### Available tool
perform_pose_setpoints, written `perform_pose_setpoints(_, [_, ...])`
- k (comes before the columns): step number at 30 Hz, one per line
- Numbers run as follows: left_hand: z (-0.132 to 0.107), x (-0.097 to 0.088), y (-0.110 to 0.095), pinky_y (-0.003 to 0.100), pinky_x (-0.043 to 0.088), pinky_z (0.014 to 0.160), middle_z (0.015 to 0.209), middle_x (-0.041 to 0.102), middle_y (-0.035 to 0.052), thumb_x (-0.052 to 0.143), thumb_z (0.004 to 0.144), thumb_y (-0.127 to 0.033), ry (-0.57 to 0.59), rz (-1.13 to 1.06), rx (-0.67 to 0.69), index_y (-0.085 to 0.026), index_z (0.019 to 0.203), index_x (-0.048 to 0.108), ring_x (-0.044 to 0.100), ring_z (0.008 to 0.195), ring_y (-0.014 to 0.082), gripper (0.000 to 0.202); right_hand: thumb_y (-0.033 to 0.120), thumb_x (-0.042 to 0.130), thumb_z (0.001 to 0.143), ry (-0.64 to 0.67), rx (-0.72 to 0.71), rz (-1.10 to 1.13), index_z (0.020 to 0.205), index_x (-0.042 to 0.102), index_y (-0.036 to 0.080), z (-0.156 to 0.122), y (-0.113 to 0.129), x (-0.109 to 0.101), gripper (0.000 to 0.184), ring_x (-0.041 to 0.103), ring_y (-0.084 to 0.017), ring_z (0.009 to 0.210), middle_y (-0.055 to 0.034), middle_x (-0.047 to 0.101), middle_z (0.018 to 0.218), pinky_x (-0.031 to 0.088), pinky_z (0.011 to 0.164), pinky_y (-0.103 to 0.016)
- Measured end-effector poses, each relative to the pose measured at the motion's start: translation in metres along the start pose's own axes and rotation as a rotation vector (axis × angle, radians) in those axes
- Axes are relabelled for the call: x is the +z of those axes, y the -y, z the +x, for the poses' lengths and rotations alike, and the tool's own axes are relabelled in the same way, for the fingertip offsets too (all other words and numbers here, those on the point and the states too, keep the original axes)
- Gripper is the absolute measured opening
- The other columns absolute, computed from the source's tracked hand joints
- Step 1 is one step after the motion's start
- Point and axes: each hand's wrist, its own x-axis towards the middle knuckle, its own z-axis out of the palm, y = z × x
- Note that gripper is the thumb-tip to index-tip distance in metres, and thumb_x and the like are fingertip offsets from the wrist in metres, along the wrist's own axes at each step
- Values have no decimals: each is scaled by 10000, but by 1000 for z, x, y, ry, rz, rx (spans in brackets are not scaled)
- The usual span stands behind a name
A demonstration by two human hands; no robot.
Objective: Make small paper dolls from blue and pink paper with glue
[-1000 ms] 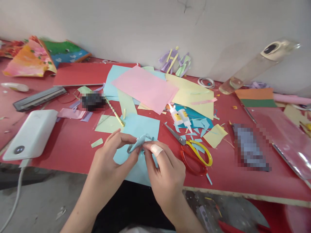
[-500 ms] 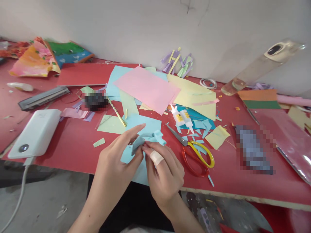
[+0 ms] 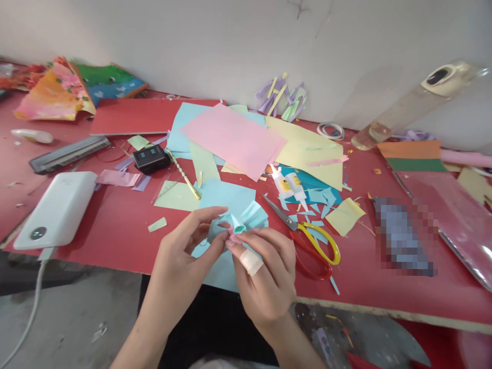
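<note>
Between my hands is a light blue folded paper piece (image 3: 255, 215), its pleats fanned out at the right and a small cone-like opening facing me in the middle. My left hand (image 3: 192, 243) pinches its left side between thumb and fingers. The fingers of my right hand (image 3: 265, 274), one wrapped in a pale bandage, grip its lower middle. Under the hands a light blue sheet (image 3: 226, 197) lies on the red table. Scissors (image 3: 307, 236) with one yellow and one red handle rest just right of my right hand.
Two small glue bottles (image 3: 289, 184) lie beyond the scissors among blue scraps. Pink paper (image 3: 232, 138) and yellow paper (image 3: 307, 148) spread behind. A white power bank (image 3: 57, 210) sits left, near a black box (image 3: 151, 159). A clear bottle (image 3: 415, 105) leans at the back right.
The blue paper piece has been turned and its pleats now spread open to the right, showing the opening. Both hands still grip it, my right hand slightly lower and further right.
</note>
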Motion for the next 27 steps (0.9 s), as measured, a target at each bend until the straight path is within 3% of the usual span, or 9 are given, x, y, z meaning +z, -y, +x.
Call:
perform_pose_setpoints(9, [2,-3,-1,241,610,724,967,680,22,725,862,-318,44,-11,-29,-270,1118,717,715,835,172,260,-14,705,832,6,48,103,1062,699,190,-1,-2,-3,308,695,-214,965,-62,780,917,638,776,-381])
perform_pose_setpoints(27, [-3,4,5,214,583,720,876,650,13,749,847,-297,-34,-121,-95,-243,1062,711,656,869,157,226,-41,711,806,-5,66,156,1006,705,179,-2,0,0,297,721,-226,999,-63,768,910,659,793,-388])
